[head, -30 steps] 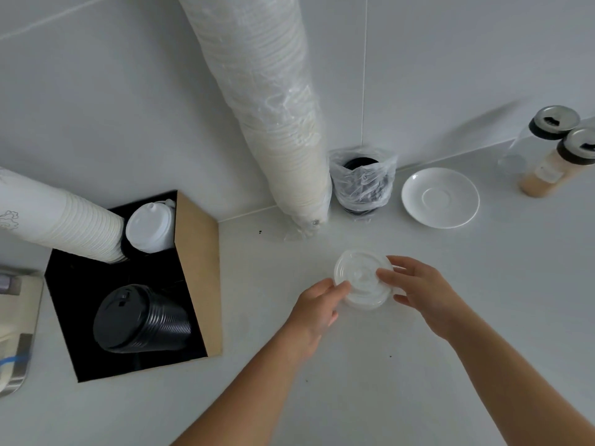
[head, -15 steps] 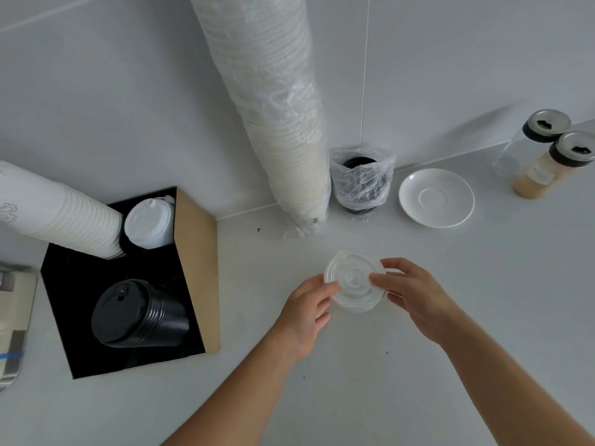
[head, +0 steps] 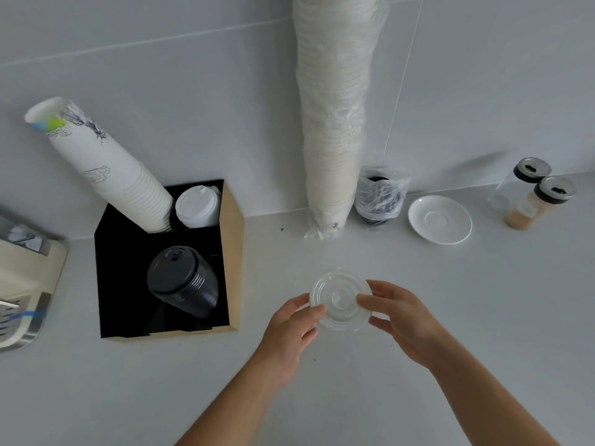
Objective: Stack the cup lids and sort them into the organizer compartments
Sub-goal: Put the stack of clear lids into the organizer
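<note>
Holding a small stack of clear lids (head: 340,299) just above the white counter (head: 483,317), near the middle of the scene. Pinching it from both sides: left hand (head: 291,328) closed on the left rim with thumb and fingertips, right hand (head: 399,313) closed on the right rim, thumb lying over the top face. Gripping at opposite edges, probably to square the lids up so they nest flush before moving on; exact count impossible to tell through the clear plastic.

Sitting to the left, well apart from the hands, the black organizer (head: 231,252) with its cardboard-coloured side wall. Filling the near compartment, a tilted stack of black lids (head: 180,281); occupying the far right compartment, a stack of white lids (head: 198,207); leaning out of the far left one, a tall column of paper cups (head: 106,165). Judging from this, clear lids not yet sorted, and no obviously free compartment showing from here.

Standing against the far wall, a wrapped sleeve of cups (head: 331,123), a bagged dark stack (head: 380,201), a white saucer (head: 439,219) and two shaker jars (head: 531,197) at far right, all clear of the hands.
</note>
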